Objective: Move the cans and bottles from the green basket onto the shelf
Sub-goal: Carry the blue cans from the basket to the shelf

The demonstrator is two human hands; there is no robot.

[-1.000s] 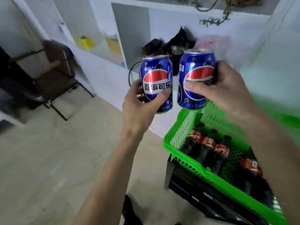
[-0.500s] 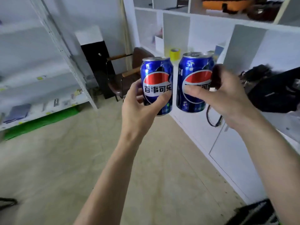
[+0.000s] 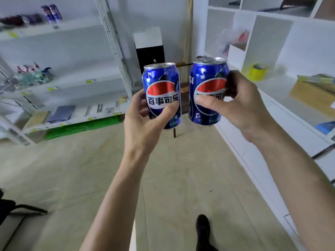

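Note:
My left hand [image 3: 145,122] grips a blue Pepsi can [image 3: 162,84] upright at chest height, thumb across its label. Beside it, my right hand [image 3: 235,104] grips a second blue Pepsi can [image 3: 204,78], also upright, a small gap apart from the first. A white metal shelf [image 3: 59,28] stands at the left; two blue cans [image 3: 51,12] stand on its top level. The green basket is out of view.
White cubby shelving [image 3: 272,20] runs along the right with a yellow tape roll [image 3: 257,71] and a cardboard box [image 3: 311,95]. A black-and-white cabinet [image 3: 149,46] and a chair stand ahead. Beige floor lies below; my shoe [image 3: 203,227] shows at the bottom.
The view has swung left from the basket and cubby wall toward the metal shelf. Both hands keep hold of their cans, carried together.

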